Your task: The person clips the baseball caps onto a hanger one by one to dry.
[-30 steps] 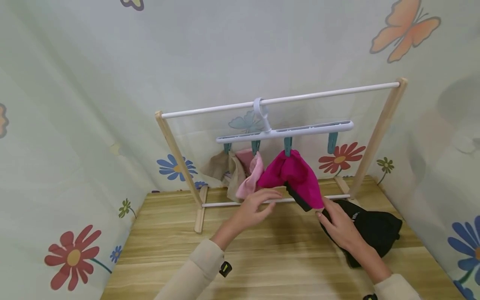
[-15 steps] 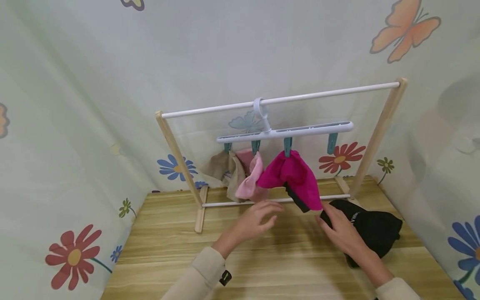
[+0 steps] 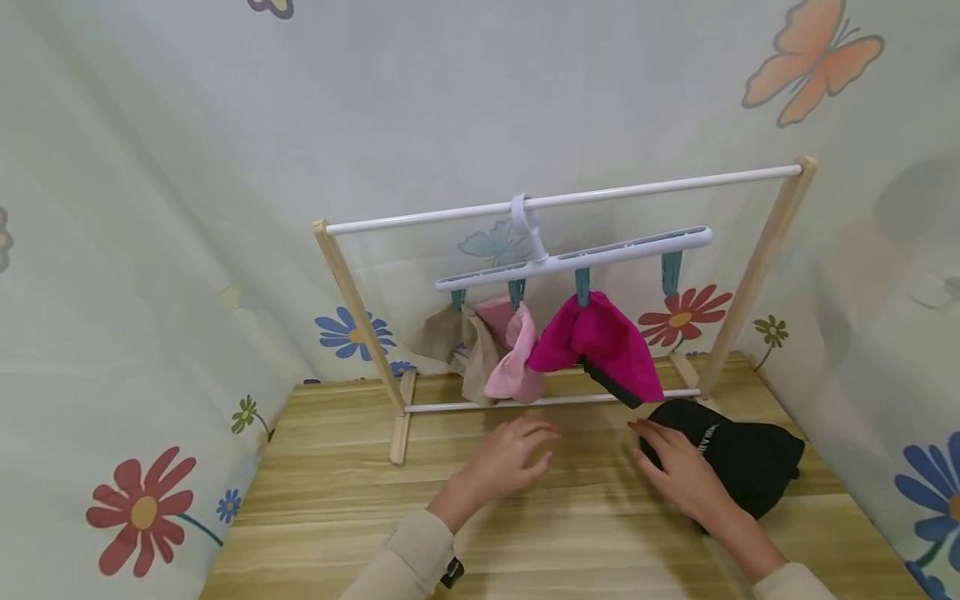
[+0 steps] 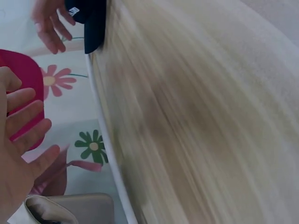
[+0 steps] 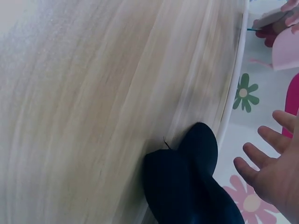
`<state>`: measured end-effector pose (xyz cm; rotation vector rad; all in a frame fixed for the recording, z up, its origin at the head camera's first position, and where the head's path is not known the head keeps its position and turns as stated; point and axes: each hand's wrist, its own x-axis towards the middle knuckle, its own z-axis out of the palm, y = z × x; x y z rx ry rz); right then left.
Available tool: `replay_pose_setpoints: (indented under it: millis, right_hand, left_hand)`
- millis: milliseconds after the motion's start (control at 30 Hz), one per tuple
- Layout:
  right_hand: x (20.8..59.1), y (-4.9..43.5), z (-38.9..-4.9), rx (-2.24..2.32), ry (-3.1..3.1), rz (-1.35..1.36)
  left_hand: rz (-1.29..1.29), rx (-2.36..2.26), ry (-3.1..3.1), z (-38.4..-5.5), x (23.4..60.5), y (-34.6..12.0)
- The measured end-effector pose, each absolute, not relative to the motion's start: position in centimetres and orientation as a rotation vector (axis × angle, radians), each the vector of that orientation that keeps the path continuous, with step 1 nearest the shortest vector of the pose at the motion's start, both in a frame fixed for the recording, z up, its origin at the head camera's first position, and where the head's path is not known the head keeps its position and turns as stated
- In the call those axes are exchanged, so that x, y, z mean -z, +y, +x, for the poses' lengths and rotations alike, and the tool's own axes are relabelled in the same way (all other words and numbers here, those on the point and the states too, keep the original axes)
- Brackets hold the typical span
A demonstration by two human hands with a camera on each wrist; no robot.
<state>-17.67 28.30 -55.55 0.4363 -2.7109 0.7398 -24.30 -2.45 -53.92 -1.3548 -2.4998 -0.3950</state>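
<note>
In the head view my left hand (image 3: 506, 462) hovers over the table with fingers loosely bent, holding nothing. My right hand (image 3: 678, 475) has its fingers spread and overlaps the left side of a black cap (image 3: 753, 462) lying on the table. Above and between the hands, a magenta cap (image 3: 600, 342) hangs from a teal clip (image 3: 582, 287), its dark-edged lower part angled right. Left of it hang a light pink cap (image 3: 517, 358) and a beige cap (image 3: 476, 358). In the right wrist view, the spread fingers (image 5: 254, 156) appear beside the black cap (image 5: 182, 186).
A white clip hanger (image 3: 570, 262) hooks over the upper rod (image 3: 660, 188) of a wooden rack (image 3: 757, 275), its right end higher. The rightmost teal clip (image 3: 671, 273) holds nothing. The rack stands at the back of the wood-grain table (image 3: 337, 500), before a flower-printed backdrop (image 3: 187, 250).
My right hand has come away from the magenta cap's lower edge. My left hand has dropped lower. The hanger's right end has tipped up, and the magenta cap has swung up and right.
</note>
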Motion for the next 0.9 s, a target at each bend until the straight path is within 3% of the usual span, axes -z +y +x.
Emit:
replay_pose_setpoints:
  millis: [467,900]
  right_hand:
    - [55.0,28.7,-17.9,-0.594,-2.746,0.454]
    - [54.0,32.0,-17.7,-0.505,-2.797,0.369]
  left_hand:
    - [-1.315,0.318,-2.507,-24.1,55.6,-1.0]
    - [-1.363,0.359,-2.484,-23.5,55.6,1.2]
